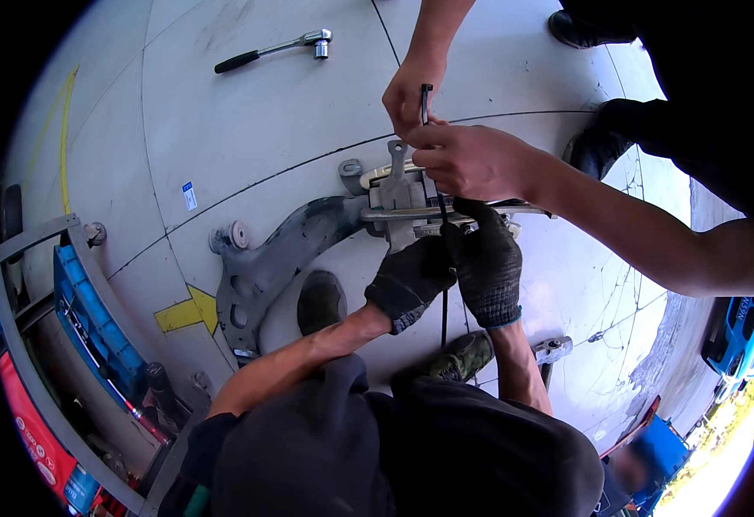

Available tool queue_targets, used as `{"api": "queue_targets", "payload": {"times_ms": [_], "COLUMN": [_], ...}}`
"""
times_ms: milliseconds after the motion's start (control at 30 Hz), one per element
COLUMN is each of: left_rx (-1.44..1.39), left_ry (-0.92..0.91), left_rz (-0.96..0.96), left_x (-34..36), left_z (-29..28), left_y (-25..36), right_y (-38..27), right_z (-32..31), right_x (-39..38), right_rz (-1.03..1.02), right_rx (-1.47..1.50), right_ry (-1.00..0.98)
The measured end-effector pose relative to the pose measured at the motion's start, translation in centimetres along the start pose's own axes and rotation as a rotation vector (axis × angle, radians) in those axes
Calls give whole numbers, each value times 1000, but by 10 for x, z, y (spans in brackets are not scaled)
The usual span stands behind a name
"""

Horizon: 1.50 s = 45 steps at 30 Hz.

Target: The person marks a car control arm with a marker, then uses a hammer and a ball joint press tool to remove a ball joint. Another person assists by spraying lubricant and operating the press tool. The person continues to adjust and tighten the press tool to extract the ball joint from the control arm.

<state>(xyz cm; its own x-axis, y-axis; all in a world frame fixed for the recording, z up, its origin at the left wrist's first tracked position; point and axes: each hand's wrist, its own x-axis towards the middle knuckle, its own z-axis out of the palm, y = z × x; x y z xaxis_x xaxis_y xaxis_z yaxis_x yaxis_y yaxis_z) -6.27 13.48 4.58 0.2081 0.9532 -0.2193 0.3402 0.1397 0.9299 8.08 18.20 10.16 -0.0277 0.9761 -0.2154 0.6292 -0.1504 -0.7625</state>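
A grey suspension control arm (286, 237) rests in front of me, its right end in a metal clamp-like fixture (394, 207). My left hand (411, 280), in a black glove, is closed beside the fixture. Touching it is my right hand (487, 271), gloved too, with bent fingers. Between both hands runs a long, thin black cable tie (445, 319), its tail hanging below them; my fingertips are partly hidden. Across from me, a co-worker's bare hands (472, 162) hold the upper end of the black strip, above the fixture.
A ratchet with a socket (286, 50) lies on the floor at the far left. Close by on my right stands a hammer (552, 349). A metal-framed cart (36, 237) with a blue tray (101, 314) borders the left. The co-worker's shoes (601, 142) are at the far right.
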Motion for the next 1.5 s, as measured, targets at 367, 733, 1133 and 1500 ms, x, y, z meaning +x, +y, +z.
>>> {"api": "queue_targets", "payload": {"times_ms": [367, 733, 1133, 1500], "left_rx": [-540, -519, -505, -537], "left_ry": [-87, -37, -27, -74], "left_rz": [-314, -304, -271, -216], "left_x": [0, 2, 3, 2], "left_z": [8, 18, 15, 13], "left_y": [-9, -26, -22, -24], "right_y": [60, 94, 100, 87], "right_z": [16, 8, 6, 10], "right_x": [-102, -129, -130, -108], "right_rz": [522, 560, 528, 296], "right_rx": [365, 207, 260, 168], "right_ry": [-448, -509, -511, -366]}}
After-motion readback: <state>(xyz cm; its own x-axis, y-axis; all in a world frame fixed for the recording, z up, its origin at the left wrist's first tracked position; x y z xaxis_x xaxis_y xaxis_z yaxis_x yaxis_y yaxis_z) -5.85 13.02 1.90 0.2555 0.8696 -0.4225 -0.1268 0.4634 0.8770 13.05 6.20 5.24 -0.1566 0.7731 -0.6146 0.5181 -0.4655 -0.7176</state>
